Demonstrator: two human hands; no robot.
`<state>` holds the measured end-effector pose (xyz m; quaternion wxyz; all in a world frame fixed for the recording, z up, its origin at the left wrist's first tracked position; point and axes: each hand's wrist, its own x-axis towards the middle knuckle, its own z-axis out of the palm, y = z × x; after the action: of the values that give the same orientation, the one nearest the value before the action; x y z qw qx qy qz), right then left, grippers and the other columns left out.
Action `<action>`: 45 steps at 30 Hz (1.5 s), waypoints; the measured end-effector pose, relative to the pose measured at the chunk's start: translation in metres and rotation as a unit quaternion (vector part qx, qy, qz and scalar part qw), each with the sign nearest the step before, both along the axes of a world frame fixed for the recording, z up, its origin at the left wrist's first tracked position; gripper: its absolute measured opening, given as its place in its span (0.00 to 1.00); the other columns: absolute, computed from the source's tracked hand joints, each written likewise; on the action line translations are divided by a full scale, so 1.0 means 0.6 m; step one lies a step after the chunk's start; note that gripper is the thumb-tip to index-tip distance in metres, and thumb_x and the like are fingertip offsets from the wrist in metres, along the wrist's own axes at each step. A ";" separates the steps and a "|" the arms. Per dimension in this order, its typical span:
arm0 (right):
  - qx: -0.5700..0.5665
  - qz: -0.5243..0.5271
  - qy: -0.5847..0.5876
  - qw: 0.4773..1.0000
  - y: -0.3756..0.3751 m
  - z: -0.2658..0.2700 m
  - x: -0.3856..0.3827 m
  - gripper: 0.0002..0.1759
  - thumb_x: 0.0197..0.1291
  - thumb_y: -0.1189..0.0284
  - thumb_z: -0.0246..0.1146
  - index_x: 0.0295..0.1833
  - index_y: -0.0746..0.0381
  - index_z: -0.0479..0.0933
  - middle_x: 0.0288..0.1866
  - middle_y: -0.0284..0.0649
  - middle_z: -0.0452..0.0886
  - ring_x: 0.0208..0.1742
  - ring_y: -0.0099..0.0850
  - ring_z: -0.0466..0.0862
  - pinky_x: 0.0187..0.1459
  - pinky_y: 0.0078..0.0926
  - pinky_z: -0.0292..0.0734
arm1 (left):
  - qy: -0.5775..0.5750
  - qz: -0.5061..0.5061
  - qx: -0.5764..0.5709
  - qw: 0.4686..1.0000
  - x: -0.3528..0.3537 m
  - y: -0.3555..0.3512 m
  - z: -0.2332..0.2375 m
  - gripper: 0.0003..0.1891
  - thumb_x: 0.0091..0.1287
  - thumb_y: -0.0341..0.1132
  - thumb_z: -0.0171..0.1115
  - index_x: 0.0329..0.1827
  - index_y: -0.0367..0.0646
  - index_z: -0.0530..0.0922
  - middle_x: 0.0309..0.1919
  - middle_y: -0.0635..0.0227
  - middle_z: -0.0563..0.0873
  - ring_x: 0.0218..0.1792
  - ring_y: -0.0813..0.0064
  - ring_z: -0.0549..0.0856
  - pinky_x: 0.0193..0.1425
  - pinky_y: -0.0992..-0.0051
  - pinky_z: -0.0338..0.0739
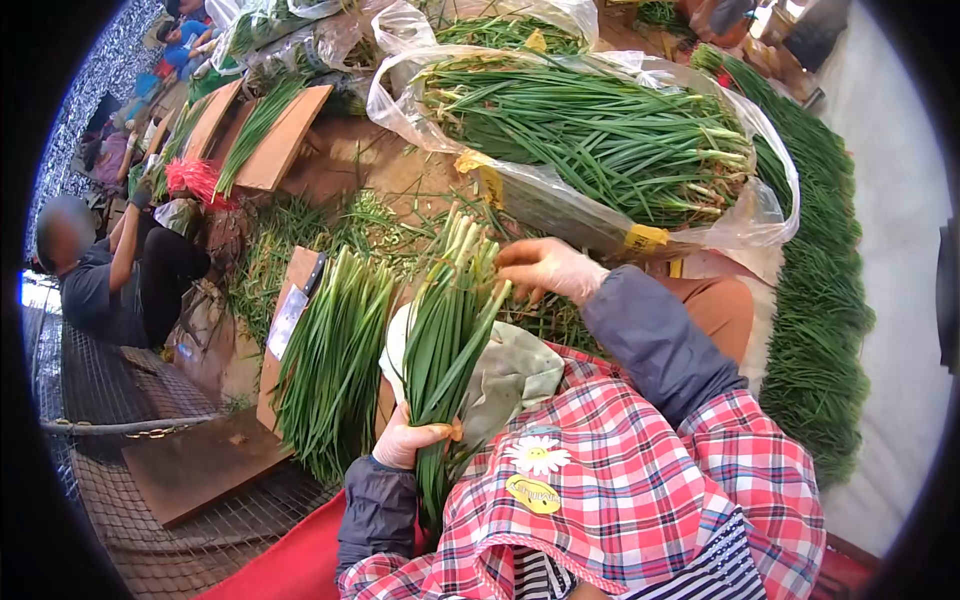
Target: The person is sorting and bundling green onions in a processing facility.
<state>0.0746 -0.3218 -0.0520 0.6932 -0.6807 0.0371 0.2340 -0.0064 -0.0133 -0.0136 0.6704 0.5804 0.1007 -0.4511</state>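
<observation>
A bunch of long green stalks (440,340) stands nearly upright in front of me, pale root ends at the top. My left hand (418,437), in a thin pale glove, is wrapped round its leafy lower part. Beside the pale ends, on the right, is my right hand (548,270), gloved too, its fingers bent and close to the outer stalks; whether they pinch anything is too small to tell. Left of the held bunch, another pile of stalks (335,360) lies on a wooden board (268,385), next to a knife (290,315).
A large clear plastic bag (560,195) full of stalks lies beyond my hands. A long row of greens (815,300) runs down the right. At the left sits another person (120,270) near red strands (195,180) and boards (285,140). Trimmings (370,220) litter the ground.
</observation>
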 end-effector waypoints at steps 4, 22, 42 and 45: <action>0.186 0.099 0.106 0.972 -0.005 -0.030 0.010 0.25 0.60 0.62 0.60 0.57 0.66 0.71 0.46 0.45 0.81 0.41 0.35 0.83 0.37 0.34 0.81 | -0.006 -0.032 0.012 0.999 0.002 -0.010 0.000 0.16 0.48 0.28 0.64 0.42 0.35 0.79 0.29 0.63 0.85 0.28 0.74 0.83 0.35 0.77 0.75; 0.156 0.106 0.120 0.975 0.015 -0.029 0.008 0.21 0.53 0.66 0.64 0.51 0.64 0.75 0.44 0.41 0.78 0.38 0.34 0.81 0.28 0.34 0.83 | 0.017 -0.026 0.025 0.999 0.002 -0.019 -0.014 0.19 0.49 0.28 0.66 0.45 0.34 0.75 0.32 0.59 0.83 0.24 0.71 0.82 0.31 0.75 0.77; -0.581 -0.068 -0.110 0.804 -0.136 -0.240 -0.026 0.12 0.58 0.65 0.54 0.37 0.62 0.77 0.31 0.53 0.81 0.35 0.54 0.80 0.39 0.47 0.74 | 0.049 0.073 -0.138 0.987 -0.029 0.079 -0.027 0.24 0.46 0.31 0.64 0.49 0.33 0.74 0.32 0.54 0.84 0.16 0.71 0.77 0.22 0.75 0.72; -0.434 -0.111 -0.017 0.894 -0.123 -0.214 -0.016 0.12 0.59 0.66 0.59 0.42 0.63 0.77 0.34 0.50 0.82 0.32 0.42 0.83 0.36 0.36 0.78 | 0.051 0.121 -0.160 0.978 -0.034 0.081 -0.018 0.21 0.46 0.31 0.65 0.44 0.31 0.76 0.30 0.55 0.83 0.16 0.71 0.77 0.19 0.75 0.71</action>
<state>0.0649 -0.3957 -0.1805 0.3512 -0.9090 0.1988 0.1044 -0.0267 0.0355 -0.0241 0.7979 0.4256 0.1312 -0.4063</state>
